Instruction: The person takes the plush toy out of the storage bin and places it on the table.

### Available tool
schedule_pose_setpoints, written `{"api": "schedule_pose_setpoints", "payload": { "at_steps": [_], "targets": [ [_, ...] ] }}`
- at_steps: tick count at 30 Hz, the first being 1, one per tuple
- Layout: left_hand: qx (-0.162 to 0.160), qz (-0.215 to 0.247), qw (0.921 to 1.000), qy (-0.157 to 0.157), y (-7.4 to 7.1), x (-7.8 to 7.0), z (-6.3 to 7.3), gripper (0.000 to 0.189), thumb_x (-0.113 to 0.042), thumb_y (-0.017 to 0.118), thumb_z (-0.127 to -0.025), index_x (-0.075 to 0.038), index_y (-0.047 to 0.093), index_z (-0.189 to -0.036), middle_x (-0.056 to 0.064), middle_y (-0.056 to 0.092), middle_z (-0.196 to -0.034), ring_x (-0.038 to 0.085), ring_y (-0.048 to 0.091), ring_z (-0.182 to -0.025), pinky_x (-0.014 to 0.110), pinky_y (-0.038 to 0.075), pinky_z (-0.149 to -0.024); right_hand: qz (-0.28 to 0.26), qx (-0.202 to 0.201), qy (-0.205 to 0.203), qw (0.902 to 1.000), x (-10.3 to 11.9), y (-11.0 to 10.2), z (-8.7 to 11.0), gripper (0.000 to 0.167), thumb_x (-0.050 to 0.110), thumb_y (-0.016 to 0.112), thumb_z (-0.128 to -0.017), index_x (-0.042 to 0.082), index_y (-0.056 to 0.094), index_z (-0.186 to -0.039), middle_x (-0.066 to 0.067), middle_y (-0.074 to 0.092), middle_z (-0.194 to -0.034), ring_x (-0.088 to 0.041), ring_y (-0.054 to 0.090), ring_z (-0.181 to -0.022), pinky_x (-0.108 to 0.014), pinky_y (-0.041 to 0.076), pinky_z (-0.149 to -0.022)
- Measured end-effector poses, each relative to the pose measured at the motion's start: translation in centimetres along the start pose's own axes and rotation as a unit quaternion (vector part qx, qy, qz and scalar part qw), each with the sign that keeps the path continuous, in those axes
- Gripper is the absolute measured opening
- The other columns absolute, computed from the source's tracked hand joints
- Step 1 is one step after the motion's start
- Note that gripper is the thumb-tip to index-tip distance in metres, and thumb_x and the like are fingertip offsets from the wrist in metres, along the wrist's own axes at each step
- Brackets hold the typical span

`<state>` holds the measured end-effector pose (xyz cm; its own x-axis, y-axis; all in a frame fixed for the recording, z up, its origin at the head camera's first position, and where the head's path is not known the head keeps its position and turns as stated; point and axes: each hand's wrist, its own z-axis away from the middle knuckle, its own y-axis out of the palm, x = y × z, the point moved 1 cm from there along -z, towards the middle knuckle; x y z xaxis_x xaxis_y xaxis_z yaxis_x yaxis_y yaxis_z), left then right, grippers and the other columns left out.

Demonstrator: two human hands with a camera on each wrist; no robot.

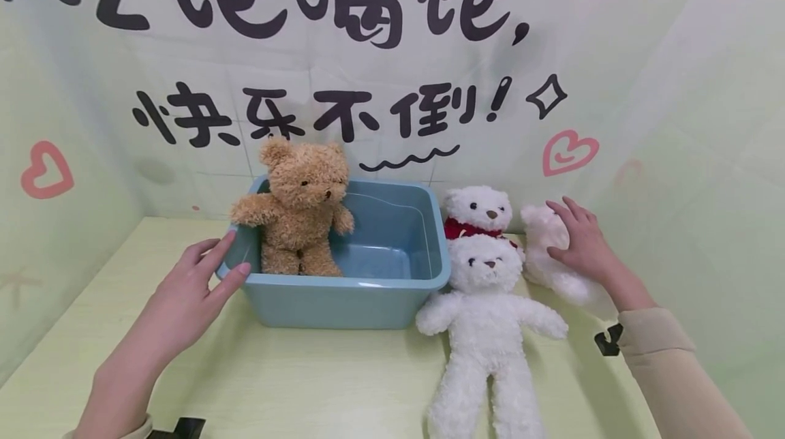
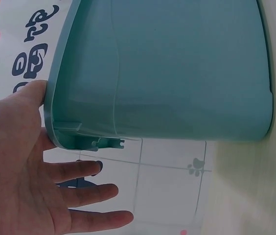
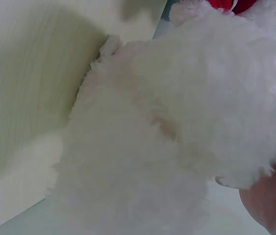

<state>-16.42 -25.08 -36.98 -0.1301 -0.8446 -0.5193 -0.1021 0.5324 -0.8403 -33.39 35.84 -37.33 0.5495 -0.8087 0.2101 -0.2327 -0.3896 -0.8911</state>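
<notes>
A brown teddy bear stands upright in the left part of a blue plastic bin. My left hand is at the bin's near left corner, thumb and index finger touching the rim. The left wrist view shows its other fingers straight beside the bin wall. At the far right, my right hand rests over a white plush toy, fingers spread and thumb against its fur. White fur fills most of the right wrist view, and just a part of the hand shows at its edge.
Right of the bin, a white teddy bear lies on the pale wooden table. Behind it sits another white bear with a red scarf. A printed fabric wall stands behind the bin.
</notes>
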Motion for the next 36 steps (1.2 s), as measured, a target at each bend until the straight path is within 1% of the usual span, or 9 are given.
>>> {"api": "schedule_pose_setpoints", "payload": {
  "at_steps": [4,7,12,14,17,22,25,29,36],
  "targets": [
    [-0.003,0.003,1.0000,0.002,0.1,0.1,0.0,0.072,-0.048,0.041,-0.110,-0.006,0.018,-0.164,0.040,0.024,-0.154,0.058,0.051,-0.117,0.071,0.043,-0.091,0.006,-0.007,-0.017,0.9998,0.8,-0.4,-0.5,0.082,0.001,0.081,-0.076,-0.003,0.039,-0.147,-0.043,0.030,-0.148,-0.066,0.028,-0.131,-0.076,0.025,-0.101],
    [-0.003,0.005,1.0000,0.002,0.1,0.1,0.1,0.073,-0.048,0.041,-0.110,-0.006,0.017,-0.164,0.040,0.024,-0.154,0.058,0.051,-0.118,0.072,0.042,-0.091,0.007,-0.010,-0.028,0.9995,1.9,-0.9,-1.2,0.082,-0.002,0.080,-0.076,-0.002,0.040,-0.148,-0.041,0.030,-0.151,-0.065,0.029,-0.132,-0.076,0.026,-0.102],
    [-0.001,0.007,1.0000,0.000,0.0,0.0,0.2,0.073,-0.049,0.041,-0.110,-0.006,0.017,-0.164,0.040,0.024,-0.154,0.059,0.048,-0.121,0.073,0.041,-0.092,0.004,-0.018,-0.067,0.9976,4.4,-1.9,-3.2,0.084,-0.003,0.081,-0.076,0.000,0.040,-0.149,-0.038,0.031,-0.154,-0.062,0.032,-0.131,-0.075,0.027,-0.102],
    [-0.002,0.006,1.0000,0.001,0.0,-0.1,0.2,0.073,-0.049,0.041,-0.110,-0.005,0.018,-0.164,0.040,0.024,-0.154,0.059,0.047,-0.122,0.073,0.041,-0.092,0.007,-0.029,-0.090,0.9955,5.7,-2.5,-4.3,0.083,-0.003,0.081,-0.076,0.000,0.041,-0.149,-0.037,0.032,-0.154,-0.061,0.033,-0.131,-0.074,0.028,-0.102],
    [-0.003,0.001,1.0000,0.003,-0.1,-0.1,0.2,0.073,-0.050,0.040,-0.110,-0.005,0.019,-0.164,0.040,0.024,-0.154,0.060,0.041,-0.127,0.074,0.039,-0.094,0.013,-0.042,-0.122,0.9916,7.7,-3.6,-6.1,0.084,-0.003,0.081,-0.075,0.002,0.042,-0.149,-0.034,0.034,-0.154,-0.059,0.032,-0.134,-0.074,0.027,-0.105],
    [-0.006,-0.005,1.0000,0.001,-0.1,-0.2,0.1,0.074,-0.051,0.040,-0.109,-0.005,0.020,-0.163,0.040,0.024,-0.154,0.063,0.032,-0.132,0.077,0.036,-0.096,0.021,-0.024,-0.144,0.9891,11.8,-4.8,-8.7,0.083,-0.001,0.079,-0.079,0.007,0.041,-0.152,-0.028,0.030,-0.159,-0.055,0.029,-0.139,-0.073,0.031,-0.106],
    [-0.006,-0.006,1.0000,-0.002,-0.1,-0.3,0.2,0.074,-0.051,0.040,-0.109,-0.005,0.020,-0.163,0.040,0.024,-0.154,0.063,0.032,-0.132,0.077,0.037,-0.094,0.028,-0.011,-0.163,0.9862,14.0,-4.7,-10.0,0.084,0.001,0.079,-0.080,0.009,0.040,-0.153,-0.026,0.028,-0.161,-0.053,0.028,-0.141,-0.071,0.034,-0.105],
    [-0.006,-0.008,0.9999,-0.004,-0.2,-0.3,0.3,0.074,-0.052,0.040,-0.109,-0.005,0.021,-0.163,0.040,0.024,-0.154,0.063,0.032,-0.132,0.077,0.038,-0.094,0.034,0.002,-0.200,0.9792,16.7,-3.8,-11.7,0.084,0.004,0.081,-0.081,0.009,0.039,-0.154,-0.025,0.027,-0.162,-0.050,0.028,-0.143,-0.068,0.036,-0.107],
    [-0.010,-0.010,0.9999,0.001,-0.3,-0.4,0.3,0.075,-0.053,0.040,-0.109,-0.005,0.023,-0.163,0.039,0.025,-0.155,0.063,0.032,-0.133,0.077,0.035,-0.098,0.062,0.048,-0.224,0.9714,20.9,-1.8,-14.6,0.087,0.012,0.083,-0.083,0.014,0.038,-0.158,-0.021,0.023,-0.166,-0.044,0.025,-0.148,-0.060,0.026,-0.118]
  ]
}}
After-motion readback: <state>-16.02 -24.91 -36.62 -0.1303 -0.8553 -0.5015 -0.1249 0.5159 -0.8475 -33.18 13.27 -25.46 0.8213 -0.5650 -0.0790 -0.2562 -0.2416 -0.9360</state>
